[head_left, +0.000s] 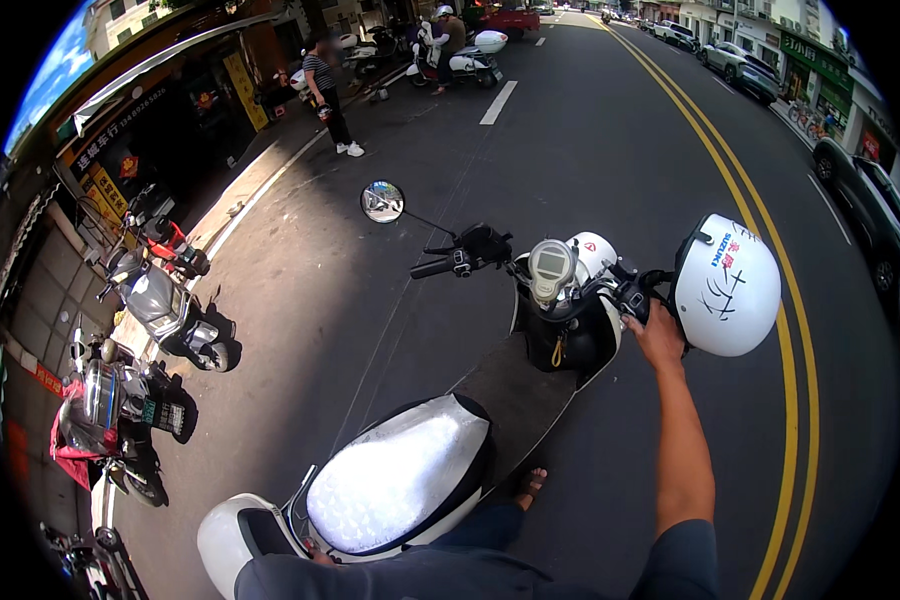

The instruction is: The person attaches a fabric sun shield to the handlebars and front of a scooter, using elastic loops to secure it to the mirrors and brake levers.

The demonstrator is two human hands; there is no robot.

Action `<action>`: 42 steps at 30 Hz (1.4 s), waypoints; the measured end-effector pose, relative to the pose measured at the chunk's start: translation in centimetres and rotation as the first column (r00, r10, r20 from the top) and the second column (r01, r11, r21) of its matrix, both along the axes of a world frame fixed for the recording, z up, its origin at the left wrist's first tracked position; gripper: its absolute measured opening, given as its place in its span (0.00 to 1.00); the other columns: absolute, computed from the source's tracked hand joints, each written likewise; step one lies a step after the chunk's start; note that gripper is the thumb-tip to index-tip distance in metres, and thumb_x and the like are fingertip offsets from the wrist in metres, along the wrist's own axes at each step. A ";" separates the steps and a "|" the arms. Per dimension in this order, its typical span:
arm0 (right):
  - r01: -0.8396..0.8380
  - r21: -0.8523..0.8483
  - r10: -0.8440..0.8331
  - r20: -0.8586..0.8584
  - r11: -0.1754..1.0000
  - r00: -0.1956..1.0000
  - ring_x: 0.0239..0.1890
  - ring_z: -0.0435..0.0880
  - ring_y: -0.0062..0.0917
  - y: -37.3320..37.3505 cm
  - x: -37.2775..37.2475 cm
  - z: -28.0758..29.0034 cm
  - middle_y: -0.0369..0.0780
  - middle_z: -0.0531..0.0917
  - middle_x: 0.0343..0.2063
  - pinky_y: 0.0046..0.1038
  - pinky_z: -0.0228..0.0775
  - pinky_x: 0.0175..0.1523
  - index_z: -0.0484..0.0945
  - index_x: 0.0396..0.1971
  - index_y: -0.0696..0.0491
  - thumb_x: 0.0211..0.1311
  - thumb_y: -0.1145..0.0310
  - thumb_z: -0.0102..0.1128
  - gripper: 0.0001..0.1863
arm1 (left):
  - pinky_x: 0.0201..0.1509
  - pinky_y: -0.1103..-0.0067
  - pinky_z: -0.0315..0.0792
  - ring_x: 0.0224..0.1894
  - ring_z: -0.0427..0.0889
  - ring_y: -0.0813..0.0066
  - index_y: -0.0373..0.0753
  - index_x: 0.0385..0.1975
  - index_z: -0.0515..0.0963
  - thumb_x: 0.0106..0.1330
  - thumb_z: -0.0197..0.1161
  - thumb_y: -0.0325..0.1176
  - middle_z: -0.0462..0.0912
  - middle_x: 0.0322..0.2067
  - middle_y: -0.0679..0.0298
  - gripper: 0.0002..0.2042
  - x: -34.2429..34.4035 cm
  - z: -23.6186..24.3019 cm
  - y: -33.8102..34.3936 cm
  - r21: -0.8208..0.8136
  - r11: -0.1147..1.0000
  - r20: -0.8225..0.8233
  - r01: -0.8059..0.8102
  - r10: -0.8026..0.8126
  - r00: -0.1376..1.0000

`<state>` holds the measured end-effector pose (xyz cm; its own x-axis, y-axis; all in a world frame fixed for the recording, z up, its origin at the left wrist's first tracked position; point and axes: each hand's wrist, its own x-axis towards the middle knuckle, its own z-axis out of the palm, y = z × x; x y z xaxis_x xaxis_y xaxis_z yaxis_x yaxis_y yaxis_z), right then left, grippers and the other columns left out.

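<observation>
My right hand (658, 332) is closed on the right handlebar grip of a white and black scooter (515, 390). A white helmet (730, 295) with dark markings hangs beside that grip, at the right mirror's position. My left hand (318, 552), mostly hidden, is closed at the rear grab rail (296, 510), next to the seat (390, 470), which has a silvery cover. Behind the seat is a white top box (230, 545). The display (550, 270) sits between the bars; the left grip (432, 268) is free. My bare toes show on the road below the seat.
Several parked scooters (170, 310) line the left kerb by shopfronts. Ahead, a standing person (325, 90) and a helmeted person on a white scooter (450, 50) are at the roadside. Double yellow lines (790, 380) run along my right; cars (840, 180) stand on the far side.
</observation>
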<state>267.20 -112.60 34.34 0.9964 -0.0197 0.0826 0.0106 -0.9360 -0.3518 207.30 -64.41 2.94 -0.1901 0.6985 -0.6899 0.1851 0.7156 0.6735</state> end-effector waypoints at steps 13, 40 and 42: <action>0.023 0.020 -0.026 0.178 1.000 0.984 0.52 0.78 0.48 -14.4 32.2 -3.8 0.51 0.80 0.49 0.44 0.71 0.54 0.69 0.56 0.56 0.58 0.46 0.65 0.35 | 0.46 0.62 0.67 0.37 0.71 0.61 0.40 0.38 0.70 0.66 0.43 0.67 0.72 0.31 0.61 0.30 31.2 -0.6 -14.1 -0.062 0.998 0.078 0.030 -0.026 0.997; 0.057 -0.064 -0.040 0.244 0.996 0.969 0.62 0.71 0.44 -41.8 63.6 4.1 0.49 0.75 0.57 0.43 0.63 0.64 0.65 0.61 0.56 0.58 0.38 0.60 0.42 | 0.48 0.60 0.68 0.39 0.72 0.60 0.40 0.40 0.70 0.68 0.46 0.60 0.72 0.33 0.59 0.25 65.7 6.1 -38.7 -0.137 0.956 0.093 0.260 -0.249 0.964; 0.104 -0.209 -0.014 0.392 0.972 0.920 0.62 0.71 0.44 -42.7 63.7 4.0 0.49 0.75 0.57 0.43 0.64 0.63 0.65 0.61 0.56 0.59 0.39 0.60 0.41 | 0.48 0.60 0.69 0.39 0.72 0.60 0.40 0.40 0.70 0.68 0.46 0.60 0.73 0.34 0.59 0.25 66.8 6.7 -38.6 -0.140 0.949 0.115 0.281 -0.267 0.957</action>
<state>330.90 -155.27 38.35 0.8833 -0.0135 0.4687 0.0458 -0.9923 -0.1149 274.10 -103.03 9.69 0.0639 0.5989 -0.7983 0.3302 0.7422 0.5832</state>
